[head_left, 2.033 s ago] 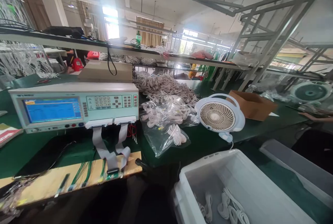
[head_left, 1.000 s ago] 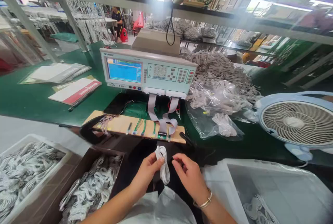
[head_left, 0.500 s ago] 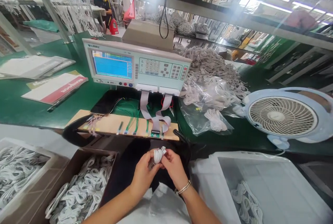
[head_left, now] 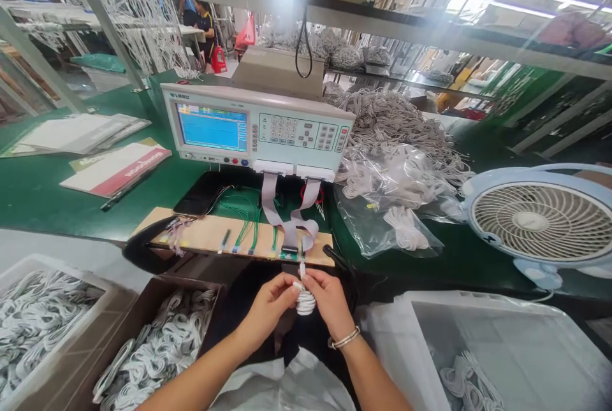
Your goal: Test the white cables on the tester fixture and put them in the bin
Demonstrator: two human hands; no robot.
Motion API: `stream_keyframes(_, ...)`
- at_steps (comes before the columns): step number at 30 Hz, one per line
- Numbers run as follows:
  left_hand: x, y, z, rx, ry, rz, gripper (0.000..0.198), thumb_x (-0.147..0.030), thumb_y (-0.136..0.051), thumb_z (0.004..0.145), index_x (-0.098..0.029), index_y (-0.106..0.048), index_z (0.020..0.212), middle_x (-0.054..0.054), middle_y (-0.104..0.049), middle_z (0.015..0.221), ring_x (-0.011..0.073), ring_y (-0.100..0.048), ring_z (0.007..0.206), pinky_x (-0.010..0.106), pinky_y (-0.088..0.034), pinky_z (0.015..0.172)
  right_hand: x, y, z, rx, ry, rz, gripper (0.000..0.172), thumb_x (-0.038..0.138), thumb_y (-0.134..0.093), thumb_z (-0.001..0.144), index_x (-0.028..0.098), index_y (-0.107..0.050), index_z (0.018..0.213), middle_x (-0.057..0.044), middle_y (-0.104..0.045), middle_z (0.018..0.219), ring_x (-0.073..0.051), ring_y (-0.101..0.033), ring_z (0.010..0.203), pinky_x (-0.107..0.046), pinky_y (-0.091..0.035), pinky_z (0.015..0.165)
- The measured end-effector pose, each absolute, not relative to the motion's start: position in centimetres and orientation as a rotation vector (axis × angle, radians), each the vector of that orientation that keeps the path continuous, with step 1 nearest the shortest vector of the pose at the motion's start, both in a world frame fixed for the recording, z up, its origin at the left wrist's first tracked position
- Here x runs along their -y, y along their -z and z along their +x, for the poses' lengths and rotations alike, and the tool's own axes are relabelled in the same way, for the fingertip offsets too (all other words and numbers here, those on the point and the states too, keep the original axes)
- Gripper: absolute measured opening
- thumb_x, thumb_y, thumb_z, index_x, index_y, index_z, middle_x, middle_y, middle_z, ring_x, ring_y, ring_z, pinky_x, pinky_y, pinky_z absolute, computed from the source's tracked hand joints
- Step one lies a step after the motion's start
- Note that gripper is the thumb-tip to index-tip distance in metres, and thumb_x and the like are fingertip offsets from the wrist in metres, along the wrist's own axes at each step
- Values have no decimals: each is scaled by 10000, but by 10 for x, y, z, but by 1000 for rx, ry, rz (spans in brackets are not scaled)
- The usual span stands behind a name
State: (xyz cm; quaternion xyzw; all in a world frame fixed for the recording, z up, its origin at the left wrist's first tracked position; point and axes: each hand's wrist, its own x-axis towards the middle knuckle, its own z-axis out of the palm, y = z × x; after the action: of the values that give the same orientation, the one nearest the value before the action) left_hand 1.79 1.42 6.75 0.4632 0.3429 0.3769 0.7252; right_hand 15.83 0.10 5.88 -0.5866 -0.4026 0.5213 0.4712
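Note:
A coiled white cable (head_left: 306, 304) hangs between my two hands, just in front of the wooden board's front edge. My right hand (head_left: 329, 299) is closed on one end of it; that end's white plug (head_left: 302, 269) points up at a small connector on the wooden board (head_left: 191, 230). Whether the plug touches the connector I cannot tell. The fingers of my left hand (head_left: 273, 301) pinch the cable's other white end beside the coil. Grey ribbon cables (head_left: 270, 197) run from the board to a tester (head_left: 261, 119) with a lit blue screen.
Brown box (head_left: 153, 347) and white crate (head_left: 29, 322), both with coiled cables, stand at left. A pale bin (head_left: 516, 334) with several coils is at right. Bagged cables (head_left: 406, 175), a fan (head_left: 540, 220), a phone (head_left: 203, 192) and papers (head_left: 115, 169) lie on the green table.
My hands have turned the coil so it hangs below my fingers. One plug now points up at the board's edge in my right hand. The view has shifted slightly.

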Motion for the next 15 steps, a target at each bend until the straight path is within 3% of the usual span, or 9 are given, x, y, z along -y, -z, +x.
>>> stream_keyframes(8, -37, -54, 11, -924, -787, 773, 257, -382, -571, 678, -144, -479, 710, -17, -517, 595, 76, -466, 501, 208, -401, 508, -9, -59, 145, 619, -1425, -1344, 315, 385, -644, 622, 147, -658, 826, -5, -617, 584, -85, -479, 453, -189, -361, 428)
stream_keyframes(15, -40, -53, 13, -915, -777, 579, 261, -328, -644, 618, -137, -466, 604, -25, -501, 539, 42, -428, 446, 145, -341, 429, -7, -62, 150, 865, -1346, -1397, 312, 377, -607, 666, 138, -634, 864, -10, -616, 608, -87, -472, 465, -181, -347, 408)
